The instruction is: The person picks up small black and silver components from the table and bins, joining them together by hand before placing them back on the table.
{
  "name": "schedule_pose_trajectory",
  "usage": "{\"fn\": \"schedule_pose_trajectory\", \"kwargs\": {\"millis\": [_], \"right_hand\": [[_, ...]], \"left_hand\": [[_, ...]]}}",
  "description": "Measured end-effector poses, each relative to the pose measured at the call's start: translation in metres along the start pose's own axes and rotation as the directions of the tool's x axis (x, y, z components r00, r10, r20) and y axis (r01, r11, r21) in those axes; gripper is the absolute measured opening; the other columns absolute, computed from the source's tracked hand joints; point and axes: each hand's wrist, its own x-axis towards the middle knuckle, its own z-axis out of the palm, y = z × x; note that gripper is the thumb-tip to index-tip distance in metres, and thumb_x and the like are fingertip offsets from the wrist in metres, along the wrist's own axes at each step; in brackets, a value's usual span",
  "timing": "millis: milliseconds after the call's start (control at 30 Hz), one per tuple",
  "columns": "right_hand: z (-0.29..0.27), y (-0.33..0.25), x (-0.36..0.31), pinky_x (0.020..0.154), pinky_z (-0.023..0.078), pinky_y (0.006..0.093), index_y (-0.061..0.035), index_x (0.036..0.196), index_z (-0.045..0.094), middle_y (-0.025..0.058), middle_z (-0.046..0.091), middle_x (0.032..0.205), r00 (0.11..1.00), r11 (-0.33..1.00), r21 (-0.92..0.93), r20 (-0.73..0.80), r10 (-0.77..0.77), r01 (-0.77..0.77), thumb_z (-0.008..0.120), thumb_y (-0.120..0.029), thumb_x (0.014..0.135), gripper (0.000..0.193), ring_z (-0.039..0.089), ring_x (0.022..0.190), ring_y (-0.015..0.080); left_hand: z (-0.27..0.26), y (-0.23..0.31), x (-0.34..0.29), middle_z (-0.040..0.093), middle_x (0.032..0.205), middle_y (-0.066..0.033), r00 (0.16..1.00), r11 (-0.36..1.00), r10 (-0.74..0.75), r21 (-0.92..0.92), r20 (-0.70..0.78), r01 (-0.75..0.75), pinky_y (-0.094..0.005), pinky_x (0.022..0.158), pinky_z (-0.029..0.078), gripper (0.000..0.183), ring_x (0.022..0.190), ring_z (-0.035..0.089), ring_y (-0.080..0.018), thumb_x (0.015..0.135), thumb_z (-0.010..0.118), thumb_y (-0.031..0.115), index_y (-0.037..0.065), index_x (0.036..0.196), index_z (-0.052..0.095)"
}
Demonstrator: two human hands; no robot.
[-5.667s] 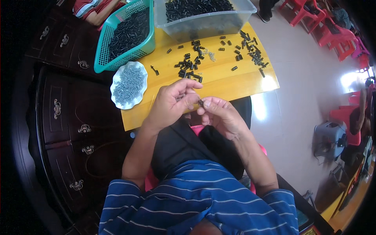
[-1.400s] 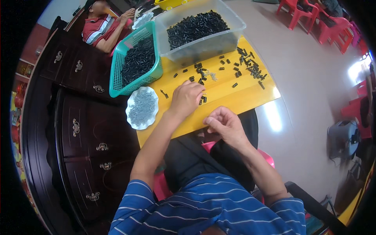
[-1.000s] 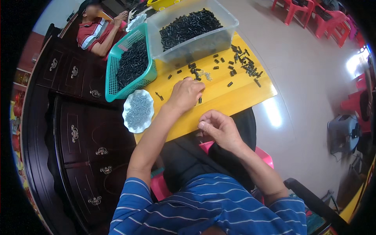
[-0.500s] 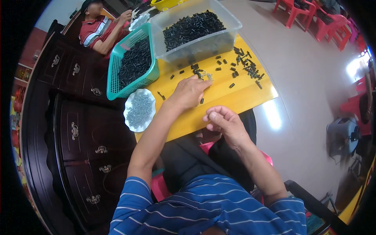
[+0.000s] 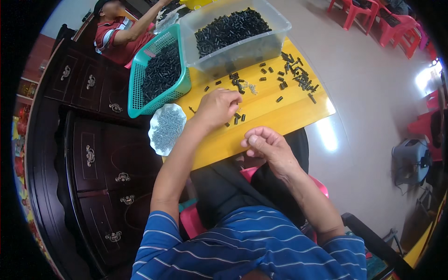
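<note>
Now the left hand (image 5: 216,106) has closed its fingers over small black pieces (image 5: 237,117); right hand (image 5: 267,145) stays loosely curled.

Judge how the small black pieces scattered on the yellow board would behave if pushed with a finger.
The black pieces look like short cylinders, so they would probably roll. They seem small and light, likely to scatter. The yellow board looks smooth, so they may slide off its edge.

board (image 5: 280,109): smooth yellow wood | basket (image 5: 135,88): teal plastic mesh | cabinet (image 5: 100,154): glossy dark wood
</note>
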Motion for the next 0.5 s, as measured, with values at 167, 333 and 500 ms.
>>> {"fn": "schedule_pose_trajectory", "kwargs": {"millis": [167,333,500], "right_hand": [[0.0,-0.001,0.0,0.064,0.046,0.0186,-0.0101,0.114,0.064,-0.001,0.071,0.101,1.0,0.999,-0.045,0.015,-0.005,0.006,0.065,-0.021,0.102,0.016,0.06,0.078,0.0042],[-0.001,0.002,0.001,0.061,0.045,0.0179,-0.0102,0.113,0.064,-0.0024,0.07,0.1,0.999,0.999,-0.033,0.047,0.003,-0.001,0.065,-0.021,0.102,0.016,0.059,0.078,0.0038],[-0.001,-0.001,0.001,0.064,0.046,0.0187,-0.0093,0.114,0.064,-0.002,0.07,0.1,1.0,0.999,-0.041,0.031,-0.007,0.008,0.065,-0.021,0.102,0.017,0.059,0.078,0.004]], "left_hand": [[0.009,0.01,0.005,0.071,0.079,-0.0048,0.992,0.996,-0.063,0.072,0.107,0.056,-0.0433,0.07,0.054,0.01,0.08,0.068,-0.028,0.079,0.071,0.015,0.011,0.088,0.07],[0.017,0.01,0.01,0.071,0.082,-0.0061,0.987,0.99,-0.026,0.144,0.159,0.003,-0.0449,0.071,0.055,0.012,0.084,0.069,-0.0291,0.079,0.068,0.013,0.012,0.092,0.069],[0.018,0.014,0.02,0.072,0.088,-0.0114,0.977,0.985,-0.037,0.174,0.212,0.0,-0.0479,0.075,0.055,0.023,0.092,0.07,-0.0332,0.078,0.065,0.008,0.011,0.101,0.067]]}}
